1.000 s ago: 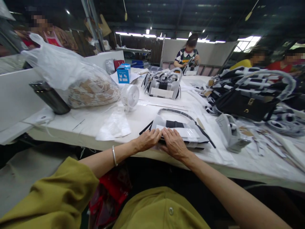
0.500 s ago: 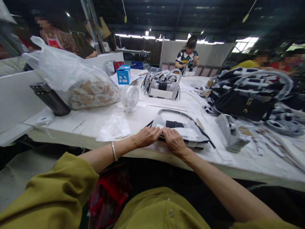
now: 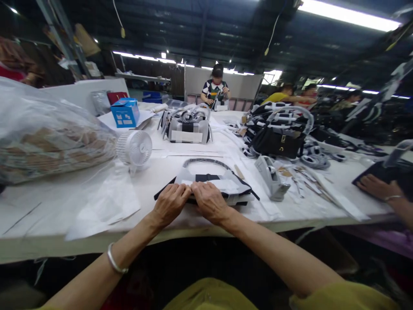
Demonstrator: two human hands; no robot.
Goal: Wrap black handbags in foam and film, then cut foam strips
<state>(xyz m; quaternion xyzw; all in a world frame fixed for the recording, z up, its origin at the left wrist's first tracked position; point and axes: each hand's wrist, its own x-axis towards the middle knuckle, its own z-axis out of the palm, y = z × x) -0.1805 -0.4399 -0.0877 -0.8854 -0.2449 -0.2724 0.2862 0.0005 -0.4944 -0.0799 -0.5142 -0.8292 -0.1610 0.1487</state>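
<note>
A black handbag [image 3: 230, 183] lies on the table in front of me, partly covered in white protective sheet, its wrapped handle arching away from me. Along its near edge, my left hand [image 3: 172, 201] is closed, fingers curled over the white covering. Right beside it, my right hand [image 3: 209, 200] grips the same edge, the two hands almost touching. Both thumbs are hidden underneath. A grey tape dispenser [image 3: 272, 181] stands to the right of the bag.
On the left are a small white fan [image 3: 137, 148], a clear plastic sack [image 3: 48, 142] and a blue box [image 3: 125, 113]. Another wrapped bag [image 3: 186, 137] stands behind. Black bags [image 3: 277, 142] are heaped at right. A co-worker's hand [image 3: 379, 189] touches a dark bag at far right.
My view has turned to the right, so the table's things appear further left and the co-worker's hand has come into sight. Both my hands keep hold of the handbag's near edge.
</note>
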